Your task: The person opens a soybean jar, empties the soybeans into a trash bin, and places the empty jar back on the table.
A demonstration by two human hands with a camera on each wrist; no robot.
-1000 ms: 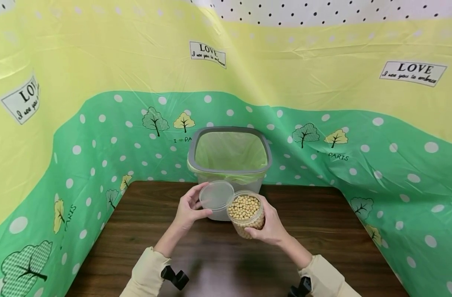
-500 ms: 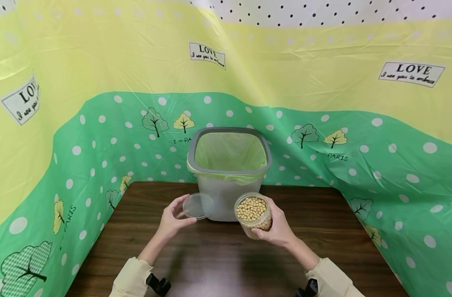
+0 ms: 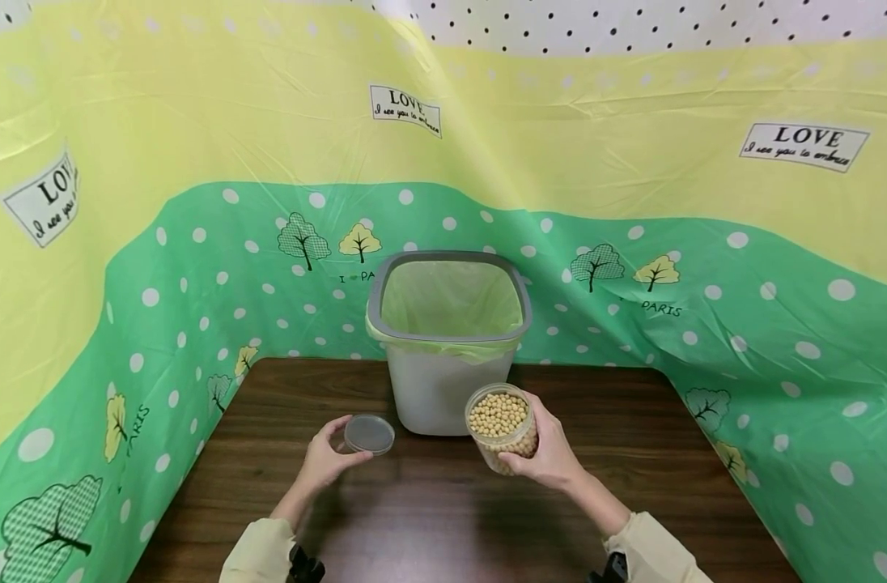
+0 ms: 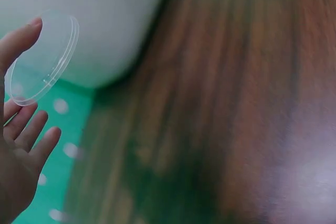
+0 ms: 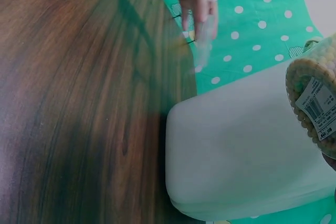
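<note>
A round clear plastic lid [image 3: 369, 435] is pinched between the thumb and fingers of my left hand [image 3: 325, 455], above the table on the left. In the left wrist view the lid [image 4: 44, 61] is tilted, with the thumb on one side and some fingers spread free of it. My right hand [image 3: 553, 453] grips a clear open jar [image 3: 515, 447] full of round, pale yellow beans [image 3: 498, 415], which look like soybeans. The jar leans slightly to the left. A barcode label [image 5: 318, 109] shows on its base in the right wrist view.
Behind the hands stands a pale bin [image 3: 432, 389] with a grey rim and a green liner bag [image 3: 451, 300]. It is on the dark wooden table [image 3: 429, 518]. A patterned green and yellow curtain [image 3: 196, 324] surrounds the table's back and sides.
The left hand has moved left and down with the lid, away from the jar. The right hand and the jar have shifted a little to the right. The bin has stayed in place.
</note>
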